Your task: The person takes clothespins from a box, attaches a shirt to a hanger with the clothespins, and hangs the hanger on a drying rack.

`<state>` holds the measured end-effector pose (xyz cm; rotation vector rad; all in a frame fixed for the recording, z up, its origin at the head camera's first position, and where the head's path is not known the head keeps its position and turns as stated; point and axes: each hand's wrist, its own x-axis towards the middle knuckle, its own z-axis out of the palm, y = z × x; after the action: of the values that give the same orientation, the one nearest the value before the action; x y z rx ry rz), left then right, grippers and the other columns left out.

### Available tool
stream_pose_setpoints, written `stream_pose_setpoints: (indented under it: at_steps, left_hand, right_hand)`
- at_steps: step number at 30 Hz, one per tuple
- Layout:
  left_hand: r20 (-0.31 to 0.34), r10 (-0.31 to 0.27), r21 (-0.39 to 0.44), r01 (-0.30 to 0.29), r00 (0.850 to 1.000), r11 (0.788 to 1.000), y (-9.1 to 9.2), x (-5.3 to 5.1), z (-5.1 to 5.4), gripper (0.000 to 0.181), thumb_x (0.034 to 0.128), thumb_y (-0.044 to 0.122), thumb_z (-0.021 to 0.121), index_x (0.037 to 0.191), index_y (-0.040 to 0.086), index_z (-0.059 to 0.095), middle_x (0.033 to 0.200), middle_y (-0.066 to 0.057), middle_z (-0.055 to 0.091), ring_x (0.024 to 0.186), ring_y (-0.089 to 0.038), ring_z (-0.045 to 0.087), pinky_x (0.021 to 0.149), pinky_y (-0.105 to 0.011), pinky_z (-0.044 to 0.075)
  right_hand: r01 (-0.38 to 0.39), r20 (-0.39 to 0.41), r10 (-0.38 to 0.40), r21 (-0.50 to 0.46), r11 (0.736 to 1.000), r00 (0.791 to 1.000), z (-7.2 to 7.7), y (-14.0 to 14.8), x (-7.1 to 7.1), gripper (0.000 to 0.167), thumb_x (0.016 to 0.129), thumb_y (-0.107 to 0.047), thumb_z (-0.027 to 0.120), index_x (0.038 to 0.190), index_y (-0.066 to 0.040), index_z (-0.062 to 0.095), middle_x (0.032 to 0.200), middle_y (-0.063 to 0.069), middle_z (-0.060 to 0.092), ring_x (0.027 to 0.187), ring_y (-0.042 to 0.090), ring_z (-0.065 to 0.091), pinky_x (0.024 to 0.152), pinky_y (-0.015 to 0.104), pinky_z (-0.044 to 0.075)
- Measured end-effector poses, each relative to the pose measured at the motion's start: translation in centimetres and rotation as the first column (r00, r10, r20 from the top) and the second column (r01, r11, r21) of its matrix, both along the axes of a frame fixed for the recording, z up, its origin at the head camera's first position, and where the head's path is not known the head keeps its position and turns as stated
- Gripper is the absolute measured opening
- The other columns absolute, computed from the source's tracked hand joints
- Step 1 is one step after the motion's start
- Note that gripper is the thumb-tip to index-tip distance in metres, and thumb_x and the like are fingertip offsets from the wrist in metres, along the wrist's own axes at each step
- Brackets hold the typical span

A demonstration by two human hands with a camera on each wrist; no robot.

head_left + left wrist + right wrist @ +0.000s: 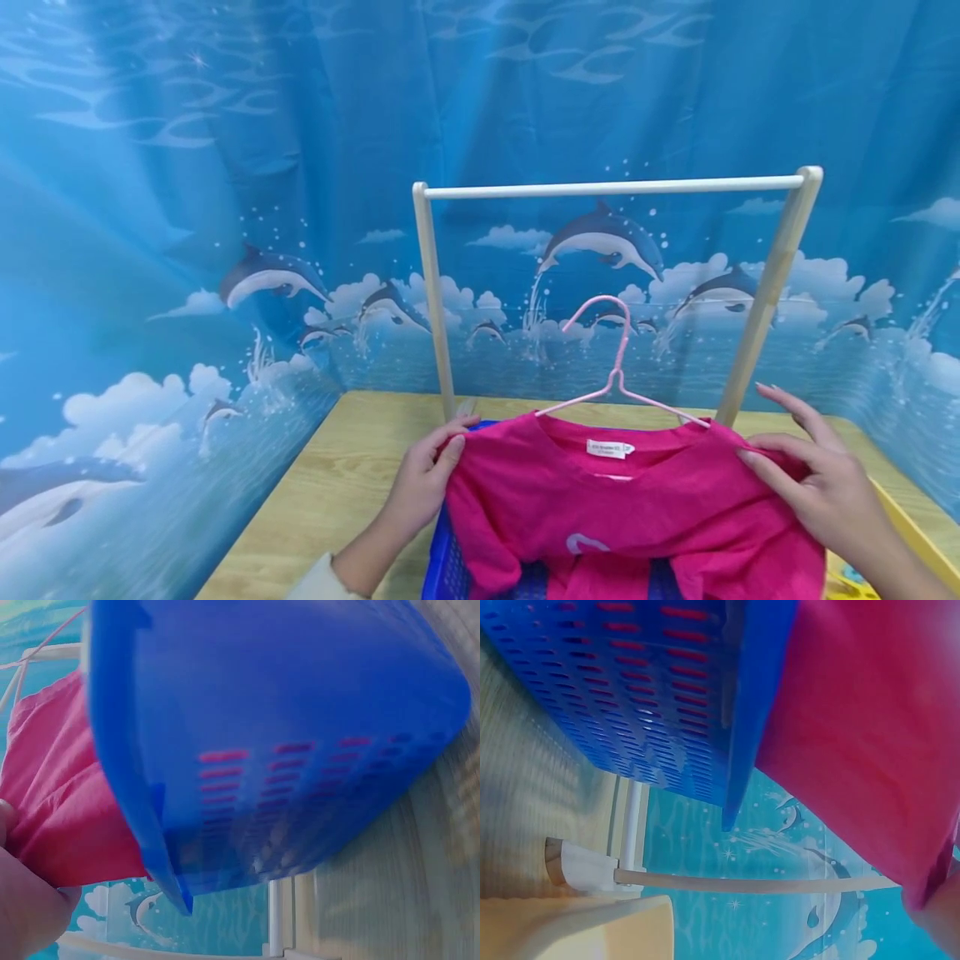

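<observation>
A bright pink T-shirt [600, 508] spreads over a blue perforated basket [300, 697], with a pink hanger [619, 358] inside its neckline. The hanger's hook stands up bare above the collar. My left hand [427, 479] pinches the shirt at the left shoulder between thumb and fingers. At the right shoulder, my right hand [832, 483] pinches the cloth, its index finger raised off the fabric. In the right wrist view the shirt's sleeve [870, 742] hangs beside the basket wall. The hanger's arm ends are hidden under the cloth.
Behind the basket stands a clothes rack with a white rail [615, 188] and wooden posts [768, 292]. A yellow bin [918, 533] sits at the right on the wooden table [322, 467]. A dolphin-printed curtain [225, 167] hangs around the table.
</observation>
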<state>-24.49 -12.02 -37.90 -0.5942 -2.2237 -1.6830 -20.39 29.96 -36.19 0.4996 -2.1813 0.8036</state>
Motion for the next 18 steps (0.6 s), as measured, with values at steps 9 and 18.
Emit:
stream_pose_setpoints:
  at_steps: [9, 18]
  left_hand:
    - [0.061, -0.019, 0.129, 0.012, 0.998, 0.992, 0.21, 0.15, 0.34, 0.023, 0.0994, 0.013, 0.054, 0.115, 0.001, 0.068, 0.131, -0.01, 0.061, 0.132, -0.024, 0.047, 0.105, -0.022, 0.038]
    - [0.044, 0.035, 0.096, -0.039, 0.998, 0.995, 0.36, -0.13, 0.36, 0.017, 0.0952, 0.015, 0.063, 0.106, 0.005, 0.072, 0.124, -0.005, 0.066, 0.132, -0.02, 0.048, 0.107, -0.024, 0.036]
  right_hand:
    - [0.011, 0.016, -0.011, 0.001, 1.0, 1.0, 0.1, -0.24, 0.04, 0.02, 0.079, 0.006, 0.075, 0.089, -0.012, 0.074, 0.142, -0.007, 0.043, 0.122, -0.01, 0.032, 0.068, 0.001, 0.041]
    - [0.016, 0.01, -0.016, -0.01, 1.0, 1.0, 0.21, -0.34, 0.0, 0.02, 0.078, 0.007, 0.076, 0.089, -0.01, 0.074, 0.142, -0.009, 0.043, 0.12, -0.009, 0.034, 0.069, 0.0, 0.04]
